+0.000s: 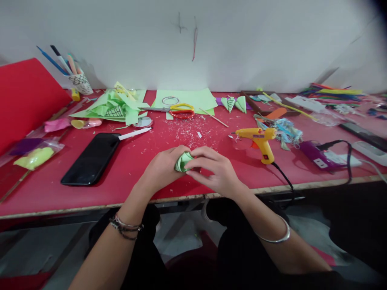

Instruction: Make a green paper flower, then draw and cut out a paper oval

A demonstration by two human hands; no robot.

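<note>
A rolled light-green paper cone (182,162) is between my hands above the table's front edge, its open mouth facing me. My left hand (161,168) is closed around its side. With thumb and fingers, my right hand (217,170) pinches the rim from the right. The cone's lower end is hidden by my left hand. Farther back, small finished-looking green cones (231,104) lie by the wall, one with dark crosshatched lines. A yellow glue gun (260,141) rests to the right of my hands.
On the red table (142,161), a black phone (92,159) lies at left. Behind are yellow-handled scissors (181,109), green paper scraps (105,104), a wooden stick (214,117) and a pen cup (79,83). A purple power strip (322,155) with cords sits at right.
</note>
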